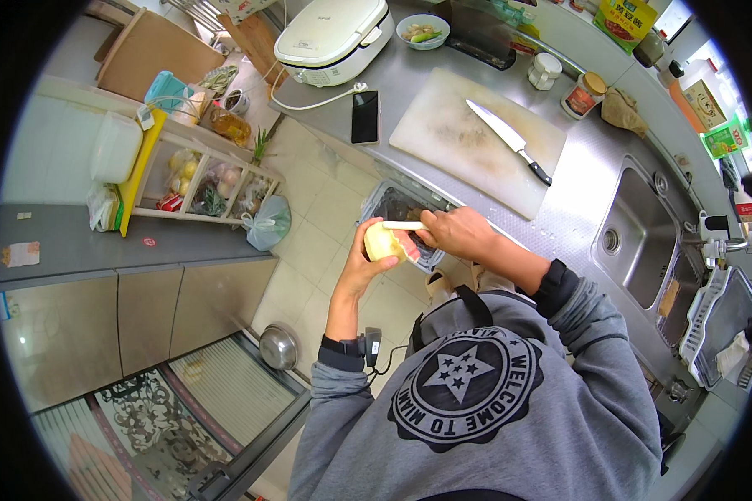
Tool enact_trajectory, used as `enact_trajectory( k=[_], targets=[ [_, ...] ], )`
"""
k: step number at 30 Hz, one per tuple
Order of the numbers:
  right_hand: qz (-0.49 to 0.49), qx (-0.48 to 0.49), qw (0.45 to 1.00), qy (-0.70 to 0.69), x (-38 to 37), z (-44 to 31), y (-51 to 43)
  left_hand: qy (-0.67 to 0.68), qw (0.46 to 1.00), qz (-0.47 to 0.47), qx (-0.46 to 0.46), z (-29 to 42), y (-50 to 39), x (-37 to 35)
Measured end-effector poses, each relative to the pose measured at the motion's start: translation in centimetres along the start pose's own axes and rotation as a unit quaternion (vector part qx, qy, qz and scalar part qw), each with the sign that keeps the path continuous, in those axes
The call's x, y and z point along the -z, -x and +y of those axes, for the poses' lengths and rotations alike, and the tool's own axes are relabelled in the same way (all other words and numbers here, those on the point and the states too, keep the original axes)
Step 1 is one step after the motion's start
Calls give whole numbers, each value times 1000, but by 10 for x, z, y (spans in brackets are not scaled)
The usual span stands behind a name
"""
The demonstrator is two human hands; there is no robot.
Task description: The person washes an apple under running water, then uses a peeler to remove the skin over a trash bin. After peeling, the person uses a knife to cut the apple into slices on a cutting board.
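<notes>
My left hand holds a mostly peeled, pale yellow fruit, probably an apple, with a strip of red peel hanging from its right side. My right hand grips a white-handled peeler, which lies against the top of the fruit; its blade is hard to make out. Both hands are over a lined waste bin on the floor. On the counter beyond, a kitchen knife with a black handle rests on a stained white cutting board.
A phone and a white electric cooker are left of the board. Behind it stand a bowl of scallion pieces and jars. The steel sink is at right, a shelf rack at left.
</notes>
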State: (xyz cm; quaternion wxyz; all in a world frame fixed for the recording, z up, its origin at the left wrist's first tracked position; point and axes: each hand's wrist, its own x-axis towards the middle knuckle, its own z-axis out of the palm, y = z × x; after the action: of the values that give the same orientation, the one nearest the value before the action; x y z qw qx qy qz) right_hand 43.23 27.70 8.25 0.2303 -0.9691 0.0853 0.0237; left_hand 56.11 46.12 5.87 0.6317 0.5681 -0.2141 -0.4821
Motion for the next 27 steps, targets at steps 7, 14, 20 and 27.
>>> enact_trajectory(
  k=[7,14,20,27],
  targets=[
    [20,6,999,-24,0,-4,-1,-62,997,-10,-45,4,-1,-4],
    [-15,-28,998,-54,3,-5,1,-135,987,4,-85,3,-3,-1],
    [-23,-63,997,-47,-4,1,-4,-170,980,18,-99,1,-6,6],
    [-30,-69,995,-69,-17,1,-3,-255,957,39,-130,-20,-8,7]
  ],
)
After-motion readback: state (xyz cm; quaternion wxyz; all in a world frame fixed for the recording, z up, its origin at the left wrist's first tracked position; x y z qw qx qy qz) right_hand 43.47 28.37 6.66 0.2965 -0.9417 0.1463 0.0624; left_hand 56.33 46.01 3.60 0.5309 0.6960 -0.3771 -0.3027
